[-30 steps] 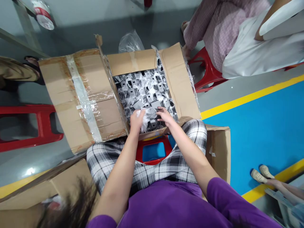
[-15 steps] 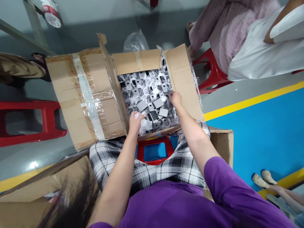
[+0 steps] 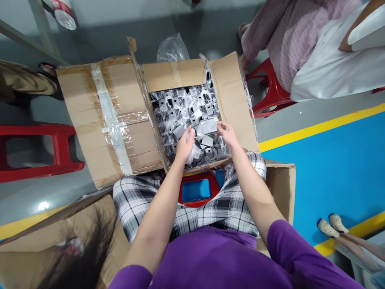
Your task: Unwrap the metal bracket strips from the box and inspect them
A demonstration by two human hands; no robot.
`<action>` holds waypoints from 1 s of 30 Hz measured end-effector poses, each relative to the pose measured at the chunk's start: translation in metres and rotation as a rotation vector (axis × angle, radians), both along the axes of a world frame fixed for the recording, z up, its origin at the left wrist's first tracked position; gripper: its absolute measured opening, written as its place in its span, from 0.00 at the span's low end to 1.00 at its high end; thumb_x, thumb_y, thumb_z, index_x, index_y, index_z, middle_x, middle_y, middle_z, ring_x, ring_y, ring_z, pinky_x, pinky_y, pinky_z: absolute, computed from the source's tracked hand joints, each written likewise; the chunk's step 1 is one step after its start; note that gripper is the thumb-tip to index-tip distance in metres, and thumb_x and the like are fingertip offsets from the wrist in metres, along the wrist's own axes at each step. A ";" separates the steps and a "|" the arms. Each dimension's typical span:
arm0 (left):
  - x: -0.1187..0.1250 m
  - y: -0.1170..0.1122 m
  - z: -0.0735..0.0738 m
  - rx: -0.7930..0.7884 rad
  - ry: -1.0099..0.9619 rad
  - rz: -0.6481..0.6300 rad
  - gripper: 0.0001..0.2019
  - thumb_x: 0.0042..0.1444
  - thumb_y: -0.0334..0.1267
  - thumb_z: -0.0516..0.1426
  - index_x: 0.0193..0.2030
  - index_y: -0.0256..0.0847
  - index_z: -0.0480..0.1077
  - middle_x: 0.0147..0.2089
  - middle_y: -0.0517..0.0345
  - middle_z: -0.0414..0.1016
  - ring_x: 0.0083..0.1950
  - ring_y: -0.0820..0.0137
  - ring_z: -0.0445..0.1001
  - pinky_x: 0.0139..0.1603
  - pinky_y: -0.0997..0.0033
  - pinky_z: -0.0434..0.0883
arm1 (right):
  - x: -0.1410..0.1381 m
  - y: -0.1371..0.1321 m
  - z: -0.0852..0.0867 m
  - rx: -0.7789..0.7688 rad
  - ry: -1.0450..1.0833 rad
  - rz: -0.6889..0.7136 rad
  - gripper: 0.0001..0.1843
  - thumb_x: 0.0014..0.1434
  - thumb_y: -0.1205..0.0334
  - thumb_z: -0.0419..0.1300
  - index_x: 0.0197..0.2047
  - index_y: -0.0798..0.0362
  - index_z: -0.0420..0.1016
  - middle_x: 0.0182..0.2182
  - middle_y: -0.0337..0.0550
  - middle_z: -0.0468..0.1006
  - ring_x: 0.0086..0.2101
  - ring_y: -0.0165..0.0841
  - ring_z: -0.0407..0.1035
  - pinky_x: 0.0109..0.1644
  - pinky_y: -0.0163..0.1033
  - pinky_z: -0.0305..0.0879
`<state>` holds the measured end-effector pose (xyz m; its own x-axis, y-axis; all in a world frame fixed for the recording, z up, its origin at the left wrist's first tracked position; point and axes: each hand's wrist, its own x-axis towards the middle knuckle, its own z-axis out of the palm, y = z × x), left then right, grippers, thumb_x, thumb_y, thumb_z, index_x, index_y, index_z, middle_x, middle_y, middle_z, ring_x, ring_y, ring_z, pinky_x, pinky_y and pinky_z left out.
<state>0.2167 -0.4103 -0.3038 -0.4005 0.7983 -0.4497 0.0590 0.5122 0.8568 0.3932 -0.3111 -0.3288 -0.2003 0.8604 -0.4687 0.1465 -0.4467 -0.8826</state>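
Observation:
In front of me, an opened cardboard box [image 3: 173,74] holds many small grey and black parts in clear plastic. My right hand [image 3: 227,133] pinches the right end of a flat grey piece in a clear plastic bag [image 3: 207,126], raised over the contents. To its left is my left hand [image 3: 184,145], thumb and index finger apart near the bagged piece. Crumpled clear plastic [image 3: 194,153] hangs at its palm side, seemingly kept by the lower fingers, which are hidden. Loose flat grey pieces, one a grey rectangle [image 3: 207,141], lie on the wrapped parts between my hands.
Wide taped box flaps spread left [image 3: 120,120] and right [image 3: 233,96]. A red stool [image 3: 60,150] stands at the left, and another seats a person [image 3: 270,86] at upper right. More open cartons [image 3: 287,186] flank my legs. A bottle [image 3: 64,14] is at upper left.
A bagged grey piece is now up in my right hand, which shifted slightly right and nearer. My left hand moved right and farther in, its crumpled plastic along with it, fingers spreading.

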 end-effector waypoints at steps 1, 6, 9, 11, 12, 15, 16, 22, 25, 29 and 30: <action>0.005 0.004 0.002 0.019 0.003 -0.029 0.25 0.65 0.53 0.51 0.64 0.45 0.68 0.57 0.52 0.78 0.58 0.61 0.75 0.59 0.65 0.67 | -0.004 -0.009 0.001 -0.072 0.054 0.026 0.08 0.54 0.58 0.65 0.36 0.53 0.76 0.31 0.39 0.77 0.30 0.30 0.69 0.34 0.36 0.72; 0.019 0.004 0.006 0.080 0.209 -0.018 0.25 0.67 0.53 0.47 0.54 0.41 0.77 0.49 0.50 0.82 0.53 0.61 0.77 0.56 0.66 0.69 | -0.019 -0.031 0.011 -0.349 0.210 0.089 0.11 0.57 0.59 0.63 0.44 0.47 0.75 0.37 0.38 0.80 0.33 0.32 0.73 0.33 0.37 0.76; 0.020 -0.001 0.005 0.138 0.261 -0.024 0.19 0.62 0.51 0.53 0.40 0.40 0.81 0.40 0.51 0.83 0.44 0.62 0.78 0.51 0.66 0.69 | -0.015 -0.028 0.017 -0.449 0.331 0.089 0.18 0.62 0.46 0.58 0.51 0.44 0.73 0.42 0.41 0.80 0.35 0.34 0.75 0.32 0.41 0.79; 0.021 -0.001 0.005 0.146 0.179 -0.010 0.15 0.57 0.50 0.58 0.36 0.41 0.80 0.38 0.54 0.82 0.41 0.64 0.77 0.47 0.68 0.69 | -0.011 -0.026 0.019 -0.498 0.340 0.096 0.24 0.62 0.38 0.55 0.50 0.47 0.74 0.40 0.44 0.80 0.35 0.36 0.76 0.31 0.42 0.79; 0.020 -0.001 0.005 0.136 0.126 0.019 0.14 0.55 0.50 0.60 0.34 0.41 0.79 0.35 0.56 0.82 0.38 0.65 0.76 0.44 0.69 0.69 | -0.008 -0.025 0.018 -0.511 0.315 0.103 0.24 0.61 0.38 0.56 0.49 0.48 0.74 0.39 0.45 0.80 0.34 0.36 0.76 0.31 0.41 0.79; 0.013 -0.001 0.003 0.115 -0.017 0.243 0.15 0.52 0.50 0.61 0.26 0.40 0.72 0.25 0.63 0.73 0.29 0.72 0.68 0.34 0.73 0.64 | 0.000 -0.022 0.011 -0.492 0.185 0.133 0.18 0.57 0.49 0.65 0.46 0.50 0.74 0.36 0.43 0.80 0.33 0.34 0.76 0.32 0.39 0.78; 0.007 -0.003 0.002 0.113 -0.057 0.332 0.16 0.51 0.50 0.61 0.23 0.40 0.68 0.22 0.65 0.68 0.27 0.74 0.64 0.32 0.74 0.62 | 0.002 -0.019 0.007 -0.465 0.135 0.127 0.17 0.56 0.53 0.66 0.46 0.50 0.73 0.37 0.43 0.80 0.33 0.34 0.76 0.33 0.40 0.78; -0.023 -0.022 -0.005 0.061 -0.174 0.488 0.24 0.35 0.48 0.68 0.19 0.42 0.55 0.22 0.68 0.61 0.25 0.78 0.61 0.29 0.76 0.61 | 0.008 0.039 -0.020 0.119 -0.382 -0.102 0.25 0.52 0.67 0.59 0.55 0.53 0.63 0.53 0.50 0.72 0.52 0.38 0.69 0.58 0.48 0.68; -0.024 -0.025 -0.009 0.038 -0.228 0.449 0.25 0.29 0.48 0.69 0.20 0.41 0.56 0.33 0.58 0.74 0.33 0.73 0.70 0.35 0.72 0.68 | -0.001 0.065 -0.025 0.309 -0.669 0.082 0.24 0.51 0.67 0.60 0.53 0.57 0.65 0.54 0.56 0.69 0.55 0.42 0.65 0.64 0.49 0.62; -0.021 -0.027 -0.014 -0.027 -0.226 0.383 0.24 0.31 0.47 0.69 0.22 0.42 0.57 0.30 0.58 0.74 0.31 0.71 0.70 0.33 0.72 0.66 | -0.012 0.070 -0.024 0.374 -0.830 0.339 0.21 0.54 0.65 0.60 0.52 0.55 0.68 0.52 0.57 0.69 0.52 0.47 0.68 0.59 0.53 0.66; -0.021 -0.028 -0.016 -0.047 -0.210 0.372 0.23 0.32 0.47 0.69 0.22 0.43 0.58 0.27 0.61 0.72 0.29 0.72 0.68 0.31 0.73 0.64 | -0.013 0.068 -0.024 0.388 -0.849 0.382 0.21 0.54 0.65 0.60 0.53 0.54 0.69 0.52 0.56 0.69 0.51 0.49 0.69 0.57 0.55 0.67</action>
